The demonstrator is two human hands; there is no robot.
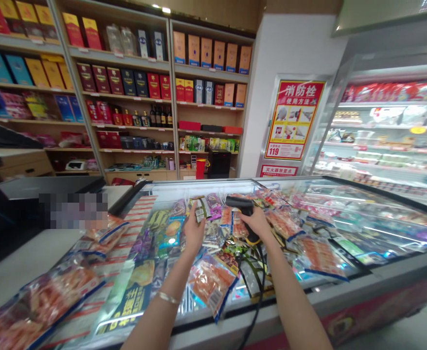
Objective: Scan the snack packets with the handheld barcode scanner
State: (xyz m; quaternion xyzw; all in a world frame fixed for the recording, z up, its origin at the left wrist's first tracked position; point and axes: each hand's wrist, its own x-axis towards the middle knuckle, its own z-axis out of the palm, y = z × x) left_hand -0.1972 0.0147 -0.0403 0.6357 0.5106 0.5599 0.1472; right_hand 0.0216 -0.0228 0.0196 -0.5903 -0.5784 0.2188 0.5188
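Over the glass-topped freezer, my left hand (195, 227) is closed on a small packet (201, 209) whose white barcode label faces me. My right hand (256, 224) grips a black handheld scanner (240, 201), its head pointing left toward the packet. From the scanner a black cable (260, 296) hangs down over the freezer's front edge. Below and between my forearms lies a clear bag of orange-pink food (212, 283) with a blue edge and a barcode. Many other packets are heaped around and beyond my hands.
More bagged food (49, 301) lies on the counter at the left, beside a dark device (9, 214). Shelves of boxed goods (126, 82) stand behind the freezer (377, 267). A lit refrigerated display (392, 146) is at the right.
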